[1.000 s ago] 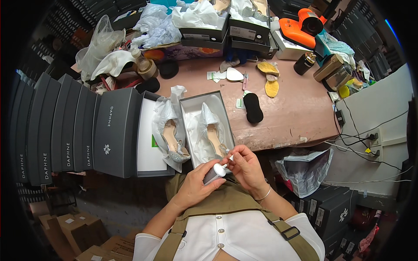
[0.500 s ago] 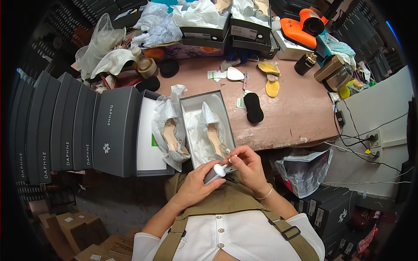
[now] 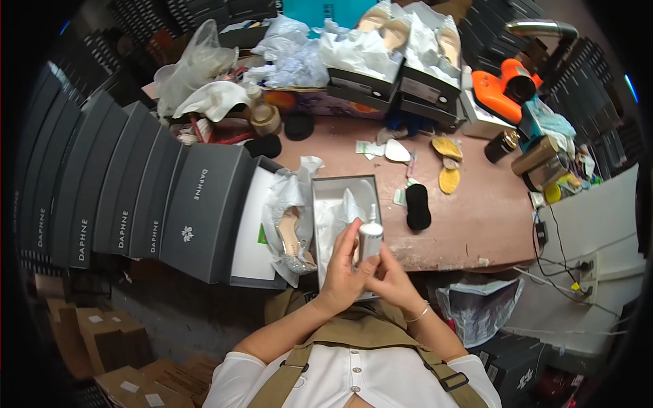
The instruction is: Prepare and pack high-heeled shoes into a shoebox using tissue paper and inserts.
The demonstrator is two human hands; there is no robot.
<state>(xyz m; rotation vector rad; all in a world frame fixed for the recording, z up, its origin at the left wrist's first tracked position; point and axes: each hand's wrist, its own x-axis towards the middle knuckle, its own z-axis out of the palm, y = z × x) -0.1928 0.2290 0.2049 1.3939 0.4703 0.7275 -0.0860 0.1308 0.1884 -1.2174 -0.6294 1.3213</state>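
Note:
A small white bottle (image 3: 371, 239) with a thin pointed nozzle stands upright in my left hand (image 3: 342, 275), whose fingers wrap round its side. Close against its lower part is my right hand (image 3: 394, 284), fingers curled in; what they hold, if anything, is hidden. Behind both hands lies an open grey shoebox (image 3: 345, 181) with white tissue paper (image 3: 351, 207) inside; my hands and the bottle cover most of its contents. To its left, a silver glittery shoe (image 3: 288, 234) in clear wrap rests on another open box or lid (image 3: 253, 238).
Grey shoeboxes (image 3: 204, 211) stand in a row at left. Open boxes of shoes (image 3: 371, 81) sit at the back. A black oval pad (image 3: 418, 207), yellow sponges (image 3: 447, 146), a dark bottle (image 3: 501, 146) and an orange device (image 3: 493, 95) are on the right of the table (image 3: 469, 224).
The bottle has been raised and turned from tilted to upright, nozzle up. My right hand has moved from the nozzle tip down beside the bottle's lower part. The view has shifted.

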